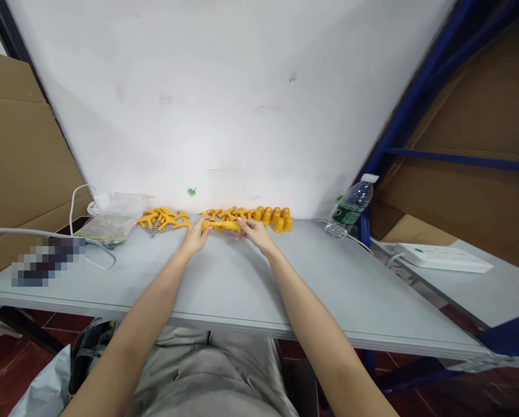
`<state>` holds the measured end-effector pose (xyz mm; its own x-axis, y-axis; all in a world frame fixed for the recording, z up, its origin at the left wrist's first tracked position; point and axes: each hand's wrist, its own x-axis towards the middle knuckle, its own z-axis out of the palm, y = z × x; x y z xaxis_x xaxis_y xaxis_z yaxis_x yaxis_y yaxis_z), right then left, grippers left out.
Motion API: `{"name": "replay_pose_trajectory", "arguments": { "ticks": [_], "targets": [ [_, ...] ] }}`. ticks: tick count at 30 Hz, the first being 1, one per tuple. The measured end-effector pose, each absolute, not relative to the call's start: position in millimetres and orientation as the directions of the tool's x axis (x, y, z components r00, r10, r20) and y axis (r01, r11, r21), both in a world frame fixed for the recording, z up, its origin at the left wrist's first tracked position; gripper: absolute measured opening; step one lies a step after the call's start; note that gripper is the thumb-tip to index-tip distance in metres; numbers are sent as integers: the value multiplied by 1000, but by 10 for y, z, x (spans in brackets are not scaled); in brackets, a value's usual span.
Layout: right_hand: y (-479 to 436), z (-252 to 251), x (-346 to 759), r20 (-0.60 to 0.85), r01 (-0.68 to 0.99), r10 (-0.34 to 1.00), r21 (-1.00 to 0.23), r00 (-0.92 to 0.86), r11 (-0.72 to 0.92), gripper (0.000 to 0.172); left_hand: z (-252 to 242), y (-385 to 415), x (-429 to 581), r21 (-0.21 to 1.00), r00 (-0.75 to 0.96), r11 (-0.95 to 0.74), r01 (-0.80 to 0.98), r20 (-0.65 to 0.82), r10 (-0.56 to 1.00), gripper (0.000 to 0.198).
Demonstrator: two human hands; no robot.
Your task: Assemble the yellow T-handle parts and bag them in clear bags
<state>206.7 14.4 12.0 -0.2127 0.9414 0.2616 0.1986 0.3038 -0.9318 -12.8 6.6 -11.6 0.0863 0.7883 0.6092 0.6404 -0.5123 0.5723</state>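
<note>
Between my two hands lies a long orange-yellow plastic figure (223,226), held sideways just above the grey table (233,278). My left hand (195,237) is closed on its left end, and my right hand (255,233) pinches its right end. Behind it, along the wall, runs a row of yellow branched plastic pieces (216,213). Several yellow cup-shaped pieces (281,220) stand to the right of my right hand. Left of my left hand is a heap of yellow branched pieces (164,219) with small metal chains (157,229) among them.
A clear plastic bag (116,223) and a white cable (92,262) lie on the left, near a pixelated dark object (46,263). A water bottle (353,205) leans at the back right. Beyond it sit a blue metal frame (383,150) and a white power strip (444,258).
</note>
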Motion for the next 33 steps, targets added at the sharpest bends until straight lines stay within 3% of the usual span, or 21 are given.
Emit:
{"name": "replay_pose_trajectory", "arguments": {
  "ticks": [5,19,23,27,33],
  "targets": [
    [97,170,2111,270,160,911,-930,-311,330,52,-95,53,-150,590,103,-506,629,582,807,22],
    [130,133,2006,26,214,994,-976,-110,49,58,-85,44,-92,583,113,-516,627,587,801,23],
    [128,132,2066,122,169,972,-973,-199,157,51,-89,50,-97,602,99,-507,617,579,809,21],
    [125,119,2101,284,78,917,-945,-280,317,64,-81,42,-104,620,82,-497,607,574,815,18],
    [130,110,2080,306,109,909,-931,-282,348,62,-69,37,-106,630,58,-490,602,578,814,18]
  ]
}}
